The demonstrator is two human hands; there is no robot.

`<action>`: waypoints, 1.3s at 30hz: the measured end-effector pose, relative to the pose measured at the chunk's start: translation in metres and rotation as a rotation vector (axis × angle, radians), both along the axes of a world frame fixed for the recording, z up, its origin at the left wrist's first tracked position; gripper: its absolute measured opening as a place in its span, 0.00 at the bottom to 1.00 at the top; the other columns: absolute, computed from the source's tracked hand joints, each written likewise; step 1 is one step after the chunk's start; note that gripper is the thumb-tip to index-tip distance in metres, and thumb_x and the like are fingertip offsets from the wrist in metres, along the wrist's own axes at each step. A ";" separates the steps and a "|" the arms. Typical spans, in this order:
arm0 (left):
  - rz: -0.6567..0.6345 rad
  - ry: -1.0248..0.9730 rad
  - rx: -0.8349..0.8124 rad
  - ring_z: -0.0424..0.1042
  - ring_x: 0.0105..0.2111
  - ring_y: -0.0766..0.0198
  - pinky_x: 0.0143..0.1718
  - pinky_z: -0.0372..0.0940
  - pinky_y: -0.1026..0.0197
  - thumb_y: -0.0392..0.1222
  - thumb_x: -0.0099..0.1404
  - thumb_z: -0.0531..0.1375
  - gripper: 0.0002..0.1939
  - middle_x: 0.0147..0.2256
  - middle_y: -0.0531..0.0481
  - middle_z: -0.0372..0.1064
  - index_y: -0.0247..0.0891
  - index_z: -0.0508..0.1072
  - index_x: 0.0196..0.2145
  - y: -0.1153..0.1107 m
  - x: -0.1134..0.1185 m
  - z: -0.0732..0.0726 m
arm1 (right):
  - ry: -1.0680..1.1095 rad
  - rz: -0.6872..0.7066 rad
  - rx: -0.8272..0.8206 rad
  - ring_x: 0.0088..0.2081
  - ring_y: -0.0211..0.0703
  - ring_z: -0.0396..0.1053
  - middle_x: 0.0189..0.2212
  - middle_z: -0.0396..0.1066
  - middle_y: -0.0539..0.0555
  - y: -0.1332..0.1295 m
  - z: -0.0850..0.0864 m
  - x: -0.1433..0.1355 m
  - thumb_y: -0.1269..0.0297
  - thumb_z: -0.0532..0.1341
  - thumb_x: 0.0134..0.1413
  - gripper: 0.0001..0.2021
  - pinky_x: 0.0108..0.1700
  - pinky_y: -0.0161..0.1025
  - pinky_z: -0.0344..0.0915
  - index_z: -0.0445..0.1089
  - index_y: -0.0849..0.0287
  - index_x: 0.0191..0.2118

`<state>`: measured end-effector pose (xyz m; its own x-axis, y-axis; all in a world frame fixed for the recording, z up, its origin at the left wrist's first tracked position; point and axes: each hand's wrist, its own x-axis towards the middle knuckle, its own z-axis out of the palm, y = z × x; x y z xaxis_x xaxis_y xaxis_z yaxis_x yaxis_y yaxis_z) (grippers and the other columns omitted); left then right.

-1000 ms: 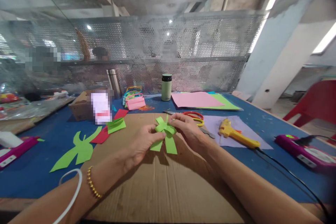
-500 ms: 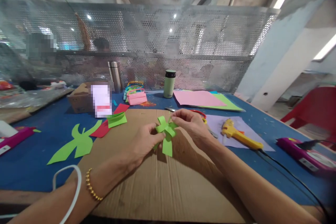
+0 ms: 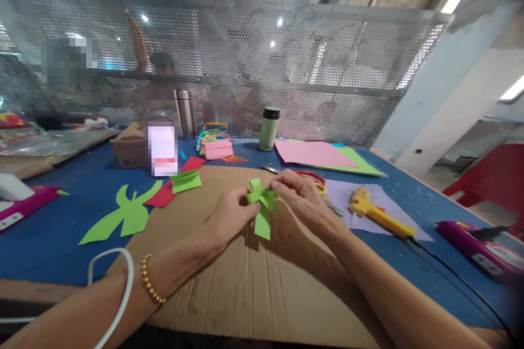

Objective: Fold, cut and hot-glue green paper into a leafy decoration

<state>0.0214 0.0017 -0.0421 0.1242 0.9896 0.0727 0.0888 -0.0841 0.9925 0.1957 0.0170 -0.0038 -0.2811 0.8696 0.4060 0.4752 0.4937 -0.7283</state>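
A green paper bow (image 3: 262,222) is held above the brown cardboard sheet (image 3: 229,289), its tail hanging down toward me. My left hand (image 3: 231,215) pinches the bow's middle from the left, thumb on top. At the bow's upper right, the fingertips of my right hand (image 3: 301,196) are closed on a loop. Left of the cardboard lies a green paper cutout (image 3: 133,212) with curved strips. Red paper (image 3: 161,194) and a folded green piece (image 3: 186,181) rest at the cardboard's upper left edge. Red-handled scissors (image 3: 313,176) lie behind my right hand.
A yellow glue gun (image 3: 379,217) lies on purple paper (image 3: 415,230) at the right, its cord running forward. Behind stand a green cup (image 3: 269,131), a steel flask (image 3: 185,115), a pink paper bag (image 3: 218,148) and a cardboard box (image 3: 129,147). A purple power strip (image 3: 478,248) sits far right.
The camera view has shifted slightly, moving the scene a little to the right. Both hands keep their hold, and the bow has turned slightly between them.
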 end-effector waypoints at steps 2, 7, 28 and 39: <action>0.007 0.007 0.002 0.66 0.19 0.66 0.23 0.59 0.63 0.37 0.55 0.62 0.02 0.19 0.55 0.67 0.37 0.71 0.27 0.001 0.000 -0.001 | -0.014 -0.001 0.021 0.33 0.42 0.64 0.28 0.66 0.49 -0.002 0.001 0.000 0.58 0.55 0.60 0.13 0.36 0.39 0.59 0.70 0.57 0.29; -0.005 -0.001 0.009 0.67 0.21 0.66 0.24 0.60 0.63 0.36 0.56 0.61 0.02 0.21 0.54 0.67 0.37 0.70 0.27 0.002 0.000 -0.002 | -0.080 -0.003 0.114 0.36 0.43 0.65 0.32 0.68 0.51 -0.003 0.001 -0.001 0.62 0.57 0.61 0.10 0.40 0.40 0.60 0.72 0.56 0.32; -0.010 -0.031 -0.033 0.64 0.19 0.68 0.22 0.57 0.64 0.35 0.57 0.60 0.04 0.19 0.55 0.65 0.36 0.70 0.25 -0.002 0.001 0.004 | -0.067 0.100 0.340 0.39 0.44 0.67 0.35 0.69 0.54 0.002 -0.011 0.001 0.71 0.59 0.63 0.09 0.43 0.43 0.64 0.75 0.58 0.33; -0.033 -0.095 -0.042 0.64 0.19 0.69 0.22 0.58 0.65 0.30 0.56 0.59 0.04 0.19 0.56 0.65 0.35 0.71 0.25 -0.004 0.002 0.009 | -0.204 0.141 0.506 0.42 0.47 0.68 0.39 0.69 0.56 0.005 -0.014 0.006 0.72 0.61 0.62 0.07 0.44 0.47 0.65 0.77 0.57 0.38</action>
<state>0.0238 -0.0018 -0.0335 0.1509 0.9876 0.0443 -0.0082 -0.0436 0.9990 0.2019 0.0224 -0.0177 -0.4973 0.5291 0.6876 0.4858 0.8264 -0.2845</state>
